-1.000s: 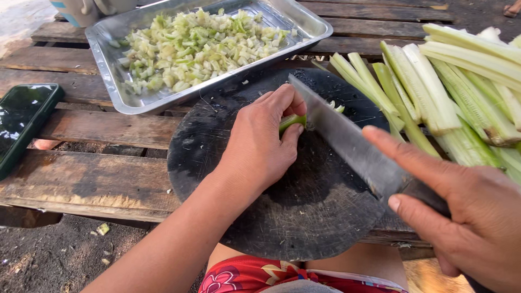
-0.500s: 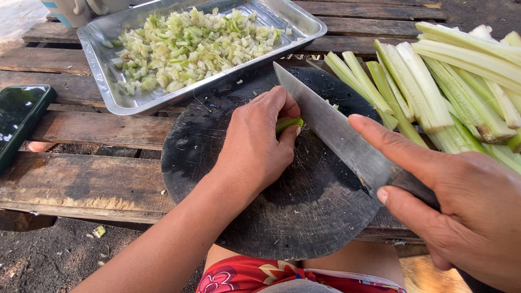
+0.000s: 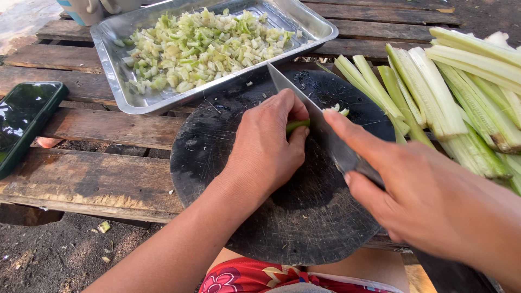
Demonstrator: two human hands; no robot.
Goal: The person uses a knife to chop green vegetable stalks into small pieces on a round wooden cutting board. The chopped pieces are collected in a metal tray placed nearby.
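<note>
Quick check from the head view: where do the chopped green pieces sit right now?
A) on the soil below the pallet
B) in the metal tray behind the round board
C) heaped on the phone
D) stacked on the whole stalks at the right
B: the chopped green pieces fill the metal tray just behind the dark round board, while the left hand holds a stalk end against the knife gripped by the right hand.

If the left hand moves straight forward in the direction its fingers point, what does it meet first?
The left hand points right, toward the knife. It would probably meet the flat blade first, since its fingers already pinch a green stalk piece right beside it.
</note>
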